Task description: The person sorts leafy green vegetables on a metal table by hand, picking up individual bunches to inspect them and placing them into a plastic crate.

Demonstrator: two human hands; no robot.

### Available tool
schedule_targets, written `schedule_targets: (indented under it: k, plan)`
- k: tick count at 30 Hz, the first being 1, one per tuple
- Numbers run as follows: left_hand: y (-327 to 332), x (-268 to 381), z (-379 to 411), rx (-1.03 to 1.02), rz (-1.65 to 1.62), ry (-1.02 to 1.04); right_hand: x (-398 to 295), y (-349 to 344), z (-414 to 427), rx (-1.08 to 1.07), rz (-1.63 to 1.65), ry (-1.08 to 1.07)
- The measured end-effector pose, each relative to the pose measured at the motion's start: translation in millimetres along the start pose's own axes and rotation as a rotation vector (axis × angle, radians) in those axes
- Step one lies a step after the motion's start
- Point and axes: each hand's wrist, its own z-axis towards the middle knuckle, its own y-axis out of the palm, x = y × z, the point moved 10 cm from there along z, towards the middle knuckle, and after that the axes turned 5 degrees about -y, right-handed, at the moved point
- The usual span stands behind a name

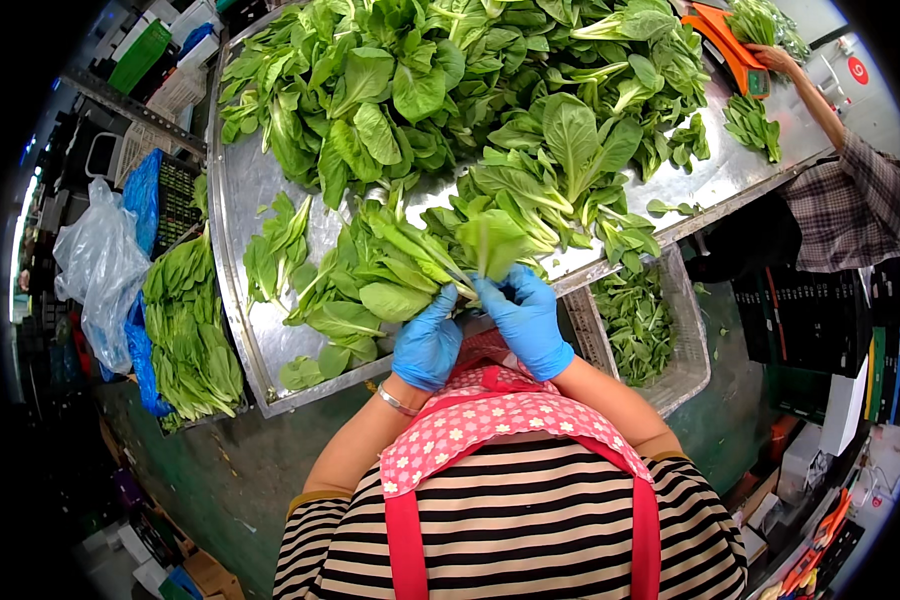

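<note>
My left hand (428, 339), in a blue glove, grips the stem end of a small bunch of leafy greens (397, 289) at the near edge of the metal table (259, 337). Close on its right, my right hand (526, 319), gloved too, pinches a blurred light green leaf (493, 238) by its base. Loose leafy greens (277, 247) lie left of the bunch, and more (570, 172) lie to its right. Beyond both hands a large heap of leafy greens (420, 82) covers the far part of the table.
A crate of stacked greens (195, 330) stands left of the table beside a clear plastic bag (101, 262). Under the right edge is a plastic crate (690, 360) holding leaves. A co-worker's hand (772, 58) is at an orange scale (720, 37) at the far right.
</note>
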Motion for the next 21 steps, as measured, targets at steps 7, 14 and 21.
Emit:
schedule_targets:
  k: [7, 14, 21]
  plan:
    - [-10, 6, 6, -0.006, 0.052, 0.05, 3, -25, -3, 0.184, 0.315, 0.145]
    - [-3, -3, -8, -0.071, 0.342, 0.005, 8, 14, -9, -0.15, 0.285, 0.284]
    - [9, 28, -21, -0.132, 0.169, 0.2, -25, -25, 7, 0.115, 0.291, 0.06]
